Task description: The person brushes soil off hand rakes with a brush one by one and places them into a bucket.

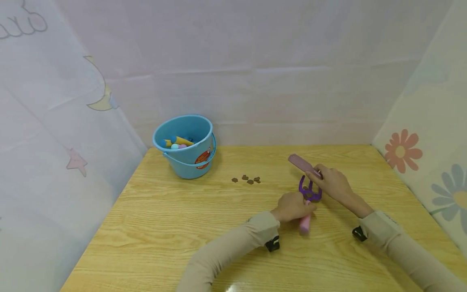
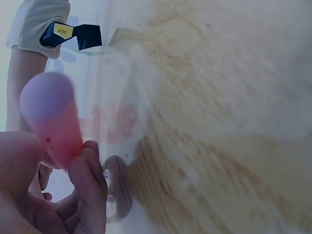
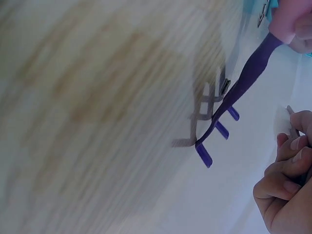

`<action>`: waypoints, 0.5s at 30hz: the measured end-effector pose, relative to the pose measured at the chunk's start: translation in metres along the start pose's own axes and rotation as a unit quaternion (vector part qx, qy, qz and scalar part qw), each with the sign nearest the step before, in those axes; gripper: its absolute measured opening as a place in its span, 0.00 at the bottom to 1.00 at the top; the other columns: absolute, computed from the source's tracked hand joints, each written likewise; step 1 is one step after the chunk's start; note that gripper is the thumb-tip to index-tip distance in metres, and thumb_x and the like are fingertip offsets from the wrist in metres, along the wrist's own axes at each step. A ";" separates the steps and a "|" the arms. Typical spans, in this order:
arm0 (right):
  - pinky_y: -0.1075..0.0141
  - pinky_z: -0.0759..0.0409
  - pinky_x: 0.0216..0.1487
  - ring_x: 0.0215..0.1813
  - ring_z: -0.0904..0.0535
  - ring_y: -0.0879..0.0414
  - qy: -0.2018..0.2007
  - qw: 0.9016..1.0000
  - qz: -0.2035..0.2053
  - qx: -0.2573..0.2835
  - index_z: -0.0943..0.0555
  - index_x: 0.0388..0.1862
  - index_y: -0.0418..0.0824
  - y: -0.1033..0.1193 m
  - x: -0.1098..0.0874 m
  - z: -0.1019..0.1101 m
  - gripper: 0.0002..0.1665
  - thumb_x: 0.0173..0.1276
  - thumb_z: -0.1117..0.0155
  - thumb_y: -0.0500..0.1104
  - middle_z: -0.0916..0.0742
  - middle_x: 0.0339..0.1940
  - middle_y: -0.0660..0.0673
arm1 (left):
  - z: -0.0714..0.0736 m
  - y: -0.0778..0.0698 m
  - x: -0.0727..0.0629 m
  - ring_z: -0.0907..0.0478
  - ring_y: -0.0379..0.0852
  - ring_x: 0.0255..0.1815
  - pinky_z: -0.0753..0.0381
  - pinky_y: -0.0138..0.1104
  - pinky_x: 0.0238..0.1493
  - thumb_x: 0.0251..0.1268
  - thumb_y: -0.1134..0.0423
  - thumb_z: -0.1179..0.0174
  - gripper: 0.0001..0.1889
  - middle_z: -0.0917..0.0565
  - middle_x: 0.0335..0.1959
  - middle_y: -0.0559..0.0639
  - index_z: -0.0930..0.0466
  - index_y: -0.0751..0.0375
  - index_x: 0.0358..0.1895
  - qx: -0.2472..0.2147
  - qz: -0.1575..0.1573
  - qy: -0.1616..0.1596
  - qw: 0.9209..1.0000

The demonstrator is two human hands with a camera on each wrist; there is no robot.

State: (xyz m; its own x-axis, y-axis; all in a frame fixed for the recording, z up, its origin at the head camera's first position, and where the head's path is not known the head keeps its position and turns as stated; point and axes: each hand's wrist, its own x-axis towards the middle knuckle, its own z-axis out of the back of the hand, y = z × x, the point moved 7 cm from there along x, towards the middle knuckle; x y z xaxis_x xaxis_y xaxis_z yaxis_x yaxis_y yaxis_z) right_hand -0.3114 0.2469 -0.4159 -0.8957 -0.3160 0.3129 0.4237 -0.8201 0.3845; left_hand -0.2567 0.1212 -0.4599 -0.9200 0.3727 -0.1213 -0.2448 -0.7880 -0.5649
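Observation:
My left hand (image 1: 293, 206) grips the pink handle (image 1: 305, 224) of a small hand rake with a purple pronged head (image 1: 315, 197). In the left wrist view the handle's rounded lavender end (image 2: 47, 97) sticks up from the fingers. The right wrist view shows the purple prongs (image 3: 204, 155) just over the tabletop, casting a shadow. My right hand (image 1: 333, 185) holds a flat mauve blade-like tool (image 1: 301, 163) beside the rake; its exact kind cannot be told. A small brown flake (image 1: 305, 188) lies between the prongs.
Several brown flakes (image 1: 250, 182) lie mid-table. A light blue bucket (image 1: 189, 162) at the back left contains yellow, blue and purple items. Cloth walls (image 1: 255, 81) enclose the wooden table (image 1: 164, 227) at the back and sides.

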 end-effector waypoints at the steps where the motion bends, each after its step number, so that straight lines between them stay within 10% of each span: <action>1: 0.64 0.37 0.17 0.16 0.35 0.58 0.002 1.000 0.002 0.000 0.21 0.44 0.30 0.001 0.000 0.000 0.22 0.75 0.41 0.51 0.26 0.15 0.50 | 0.001 0.000 0.000 0.41 0.34 0.08 0.40 0.27 0.12 0.67 0.45 0.42 0.27 0.35 0.07 0.39 0.36 0.50 0.11 -0.001 -0.001 -0.003 1.000; 15: 0.66 0.36 0.17 0.16 0.36 0.59 0.008 1.000 0.012 -0.003 0.22 0.45 0.30 0.009 0.001 0.000 0.22 0.75 0.41 0.50 0.27 0.16 0.50 | 0.005 0.007 -0.001 0.39 0.34 0.09 0.40 0.26 0.12 0.70 0.51 0.43 0.25 0.34 0.08 0.39 0.33 0.52 0.13 0.015 -0.050 0.009 0.999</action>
State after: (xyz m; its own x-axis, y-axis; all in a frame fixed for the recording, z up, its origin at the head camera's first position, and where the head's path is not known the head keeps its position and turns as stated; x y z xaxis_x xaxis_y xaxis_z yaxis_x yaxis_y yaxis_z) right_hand -0.3078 0.2391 -0.4119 -0.8873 -0.3437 0.3074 0.4446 -0.8146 0.3726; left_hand -0.2585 0.1130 -0.4597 -0.8852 0.4581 -0.0808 -0.3436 -0.7611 -0.5502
